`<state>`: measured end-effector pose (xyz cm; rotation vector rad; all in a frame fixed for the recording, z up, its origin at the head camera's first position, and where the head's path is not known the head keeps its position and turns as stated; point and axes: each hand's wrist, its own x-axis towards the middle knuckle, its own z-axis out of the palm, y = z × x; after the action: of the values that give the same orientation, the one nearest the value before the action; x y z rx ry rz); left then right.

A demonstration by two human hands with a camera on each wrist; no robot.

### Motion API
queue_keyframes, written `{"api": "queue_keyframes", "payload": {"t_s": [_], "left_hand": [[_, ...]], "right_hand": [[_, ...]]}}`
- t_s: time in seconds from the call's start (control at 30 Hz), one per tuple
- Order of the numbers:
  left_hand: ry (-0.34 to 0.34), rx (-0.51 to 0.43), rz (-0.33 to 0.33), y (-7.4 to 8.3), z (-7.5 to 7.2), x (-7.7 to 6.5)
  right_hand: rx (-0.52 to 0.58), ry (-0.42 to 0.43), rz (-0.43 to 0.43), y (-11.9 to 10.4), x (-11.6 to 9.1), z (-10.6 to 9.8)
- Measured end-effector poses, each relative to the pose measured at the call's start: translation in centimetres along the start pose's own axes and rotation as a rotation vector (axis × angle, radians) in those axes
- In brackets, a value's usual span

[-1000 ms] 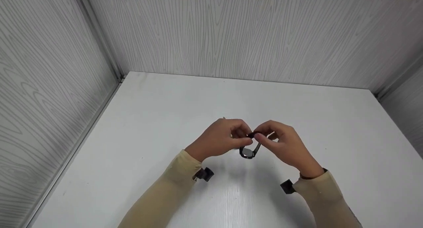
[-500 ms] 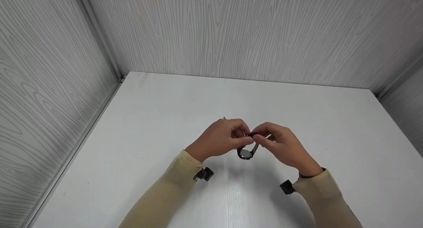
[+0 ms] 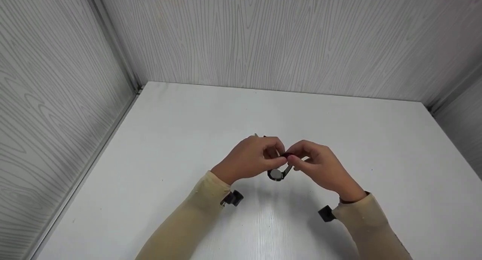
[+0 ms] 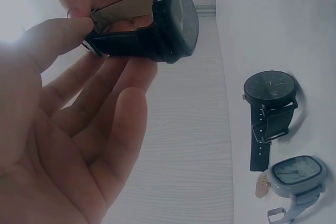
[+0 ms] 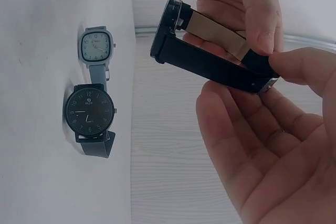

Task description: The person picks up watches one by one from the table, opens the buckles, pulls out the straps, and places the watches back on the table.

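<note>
The left hand and the right hand were both curled, with thumbs and fingers pinching the strap of 1 dark watch. It hung between the 2 hands, above the white table, with its round part on the near side of the fingertips.

The head view showed its shiny back. The left wrist view showed some of its dark front. Both wrist views also showed a round black watch and a pale square watch close together on the table; in the head view, the left hand hid most of them.
</note>
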<state>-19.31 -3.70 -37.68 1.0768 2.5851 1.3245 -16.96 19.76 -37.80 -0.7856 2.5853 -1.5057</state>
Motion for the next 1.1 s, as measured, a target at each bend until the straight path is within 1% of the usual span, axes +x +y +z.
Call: {"api": "queue_keyframes", "payload": {"t_s": [0.23, 0.37, 0.47, 0.6, 0.77, 0.93, 1.0, 1.1], "left_hand": [[0.020, 0.025, 0.008, -0.07, 0.01, 0.01], [0.014, 0.027, 0.025, -0.13, -0.02, 0.04], [0.004, 0.032, 0.026, -0.15, -0.12, -0.03], [-0.002, 0.037, 0.013, -0.15, -0.30, -0.10], [-0.004, 0.043, 0.013, -0.18, -0.21, -0.02], [-0.002, 0.090, 0.021, -0.07, -0.03, 0.10], [-0.007, 0.109, 0.021, 0.01, -0.01, 0.13], [-0.025, 0.113, 0.006, 0.03, 0.07, 0.09]], "right_hand": [[0.016, 0.007, -0.044, -0.01, 0.04, 0.16], [0.018, 0.020, -0.082, -0.02, 0.04, 0.31], [0.019, 0.030, -0.100, -0.03, 0.08, 0.43], [0.015, 0.056, -0.093, 0.04, 0.16, 0.54], [0.010, 0.077, -0.059, 0.00, 0.08, 0.65], [-0.046, 0.066, -0.049, -0.17, 0.04, 0.72], [-0.084, 0.078, -0.047, -0.25, 0.03, 0.73], [-0.137, 0.092, -0.052, -0.23, 0.03, 0.71]]}}
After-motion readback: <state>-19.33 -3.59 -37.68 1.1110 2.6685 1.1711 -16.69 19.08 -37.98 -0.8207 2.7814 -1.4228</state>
